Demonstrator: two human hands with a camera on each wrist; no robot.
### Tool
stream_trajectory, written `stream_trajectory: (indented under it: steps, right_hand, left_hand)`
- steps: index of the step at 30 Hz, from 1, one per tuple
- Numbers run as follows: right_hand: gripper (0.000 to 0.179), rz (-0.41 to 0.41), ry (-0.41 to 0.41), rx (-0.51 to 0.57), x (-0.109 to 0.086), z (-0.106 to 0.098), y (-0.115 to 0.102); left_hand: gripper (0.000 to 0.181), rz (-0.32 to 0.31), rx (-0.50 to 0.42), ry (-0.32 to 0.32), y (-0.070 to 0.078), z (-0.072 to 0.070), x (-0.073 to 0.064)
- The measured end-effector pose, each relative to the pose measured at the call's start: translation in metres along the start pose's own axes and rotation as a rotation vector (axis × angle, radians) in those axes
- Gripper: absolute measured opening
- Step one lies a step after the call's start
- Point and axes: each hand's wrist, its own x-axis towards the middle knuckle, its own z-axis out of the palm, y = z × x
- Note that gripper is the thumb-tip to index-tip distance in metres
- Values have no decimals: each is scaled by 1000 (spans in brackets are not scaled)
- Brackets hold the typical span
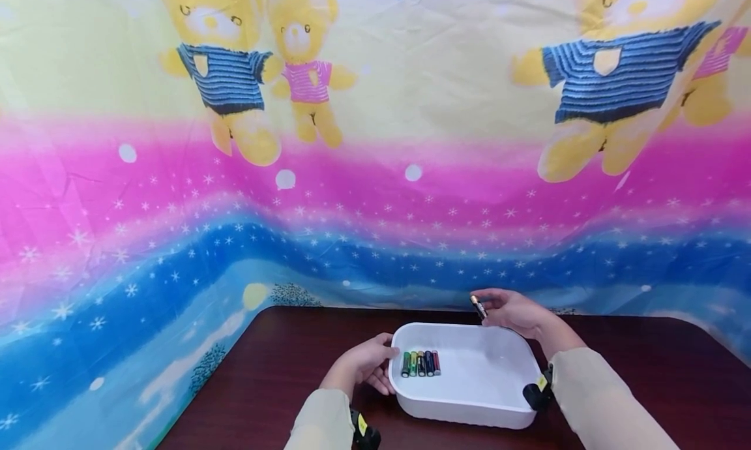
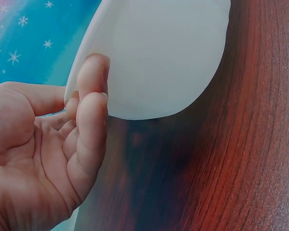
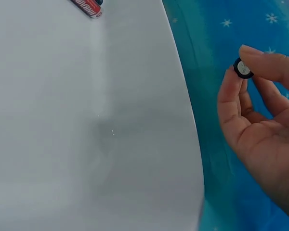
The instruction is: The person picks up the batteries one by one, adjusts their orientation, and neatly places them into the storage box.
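Observation:
A white plastic tray [image 1: 463, 412] with rounded corners sits on the table, and my left hand [image 1: 366, 362] grips its left wall. In the left wrist view that thumb is on one side of the tray wall [image 2: 159, 57] and fingers are on the other. Beyond the tray's far right side, my right hand [image 1: 516, 314] pinches a battery [image 1: 478, 306] with a dark body and a copper-coloured end. The right wrist view shows its round silver end [image 3: 243, 69] between thumb and fingers. Several batteries [image 1: 420, 363] in green, yellow, dark and red lie side by side inside the tray, near its left wall.
The dark reddish-brown wooden table [image 1: 281, 372] has rounded far corners. Behind it hangs a printed curtain [image 1: 375, 195] with bears and snowflakes. A black wrist camera [image 1: 365, 434] is strapped on the left sleeve, another camera [image 1: 536, 392] on the right one.

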Motion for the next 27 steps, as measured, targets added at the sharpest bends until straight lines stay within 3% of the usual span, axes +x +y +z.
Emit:
stream_trajectory:
  steps: [7, 17, 27]
  right_hand:
    - [68, -71, -67, -15, 3, -4, 6]
    - [69, -106, -146, 14, 8, -6, 13]
    - [66, -97, -162, 57, 13, 7, 20]
  left_hand:
    - [41, 4, -2, 5, -1, -1, -1]
    - [43, 5, -19, -16, -3, -1, 1]
    - [43, 9, -27, -20, -3, -2, 1]
